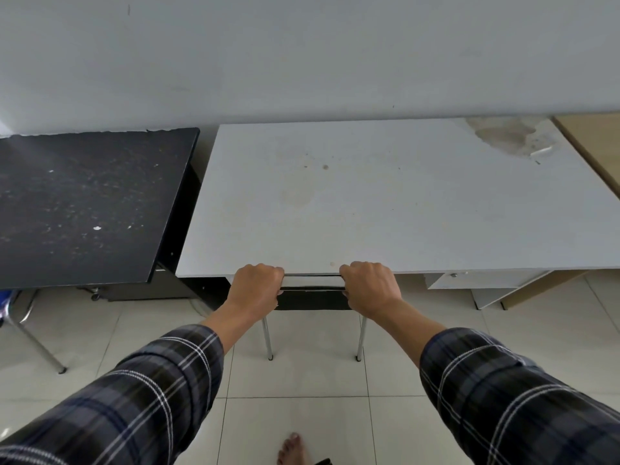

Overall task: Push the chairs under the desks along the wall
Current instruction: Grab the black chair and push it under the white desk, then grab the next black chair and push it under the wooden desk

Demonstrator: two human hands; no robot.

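Observation:
A chair [313, 298] with a black back and chrome legs stands tucked against the front edge of the white desk [385, 209], its seat hidden beneath the top. My left hand [256, 285] and my right hand [369, 285] both grip the top rail of the chair back, a short way apart. Only the back's upper strip and two rear legs show.
A black desk [84, 203] stands to the left along the wall, with another chair's chrome leg [40, 347] at the far left. A tan desk [593, 146] lies at the right. A white drawer unit [486, 283] hangs under the white desk. Tiled floor and my bare foot [292, 451] lie below.

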